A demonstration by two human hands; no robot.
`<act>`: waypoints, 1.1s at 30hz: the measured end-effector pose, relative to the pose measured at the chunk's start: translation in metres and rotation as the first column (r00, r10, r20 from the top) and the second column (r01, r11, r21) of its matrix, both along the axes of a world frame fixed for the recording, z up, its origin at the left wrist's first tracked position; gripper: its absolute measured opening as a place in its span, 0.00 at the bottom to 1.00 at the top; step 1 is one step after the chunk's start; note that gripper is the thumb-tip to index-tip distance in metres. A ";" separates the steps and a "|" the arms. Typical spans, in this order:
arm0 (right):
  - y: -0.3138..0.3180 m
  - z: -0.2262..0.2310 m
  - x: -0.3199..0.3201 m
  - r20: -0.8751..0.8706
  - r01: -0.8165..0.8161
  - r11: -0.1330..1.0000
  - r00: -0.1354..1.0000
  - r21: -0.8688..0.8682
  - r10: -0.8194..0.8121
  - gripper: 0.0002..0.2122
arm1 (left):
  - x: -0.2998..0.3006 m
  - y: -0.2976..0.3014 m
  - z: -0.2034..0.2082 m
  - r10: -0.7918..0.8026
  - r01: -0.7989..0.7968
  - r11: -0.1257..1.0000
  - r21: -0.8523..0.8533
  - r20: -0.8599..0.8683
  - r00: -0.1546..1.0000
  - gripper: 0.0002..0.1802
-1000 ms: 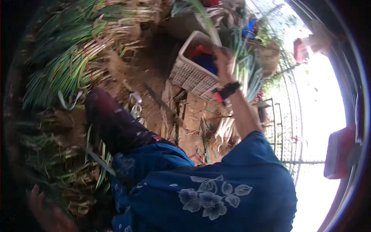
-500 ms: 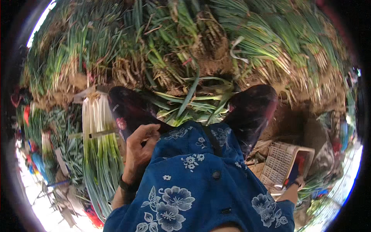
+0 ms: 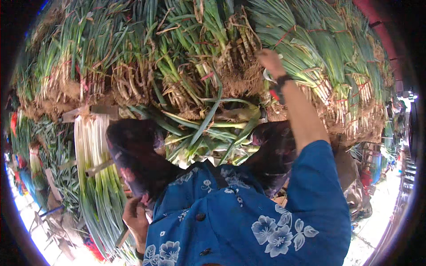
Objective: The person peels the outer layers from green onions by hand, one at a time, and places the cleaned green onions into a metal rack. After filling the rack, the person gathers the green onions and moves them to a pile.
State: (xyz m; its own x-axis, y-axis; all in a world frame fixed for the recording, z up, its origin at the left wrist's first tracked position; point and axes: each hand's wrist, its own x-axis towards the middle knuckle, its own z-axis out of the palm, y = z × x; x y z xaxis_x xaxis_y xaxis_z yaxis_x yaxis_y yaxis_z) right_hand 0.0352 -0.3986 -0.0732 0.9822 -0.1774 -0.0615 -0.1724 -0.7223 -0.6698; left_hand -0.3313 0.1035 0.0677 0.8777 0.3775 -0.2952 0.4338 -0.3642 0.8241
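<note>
A high pile of bundled green onions (image 3: 186, 66) with earthy roots fills the upper half. My right hand (image 3: 269, 61) reaches up into it and closes on the root end of one bundle (image 3: 248, 77); a dark wristband sits on that arm. My left hand (image 3: 135, 218) hangs low by my left knee, fingers curled, next to a row of cleaned white-stemmed onions (image 3: 95, 177). A thin tan object shows under it, and whether the hand holds it is unclear. Loose green leaves (image 3: 213, 135) lie between my knees, above my blue flowered shirt.
More green bundles and wooden strips (image 3: 53, 186) lie at the far left. At the right edge a crate (image 3: 370, 155) and a bright paved strip (image 3: 386, 208) show. Tied bundles (image 3: 337, 57) stack at the upper right.
My view stays on the onion pile after swinging round from the white basket. My right arm has come up from the lower right into the bundles. My left hand has dropped lower.
</note>
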 end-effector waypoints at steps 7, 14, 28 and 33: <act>0.104 -0.104 0.061 0.176 -0.046 0.968 0.984 0.246 0.002 0.17 | 0.199 -0.056 -0.002 -0.417 0.426 0.902 -0.072 0.112 0.902 0.12; 0.055 -0.128 0.041 0.101 -0.035 0.984 0.993 -0.174 0.053 0.19 | 0.305 -0.121 -0.081 -0.626 0.713 0.700 -0.029 0.454 0.634 0.19; 0.016 -0.082 0.049 -0.263 0.061 0.806 0.957 0.589 0.120 0.22 | 0.338 -0.133 -0.110 -0.591 0.624 0.782 0.000 0.320 0.741 0.12; 0.059 -0.110 0.007 0.062 -0.203 0.764 0.976 0.612 0.209 0.25 | 0.342 -0.130 -0.146 -0.234 0.440 0.862 -0.251 0.573 0.785 0.08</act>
State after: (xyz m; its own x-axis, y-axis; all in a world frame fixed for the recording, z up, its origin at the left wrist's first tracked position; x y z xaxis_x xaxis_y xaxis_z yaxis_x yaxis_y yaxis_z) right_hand 0.0427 -0.3395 -0.1829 0.9896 0.1073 -0.0957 -0.0754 -0.1797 -0.9808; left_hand 0.0105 -0.0263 -0.0788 0.9839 -0.0125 0.1784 -0.1788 -0.0452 0.9828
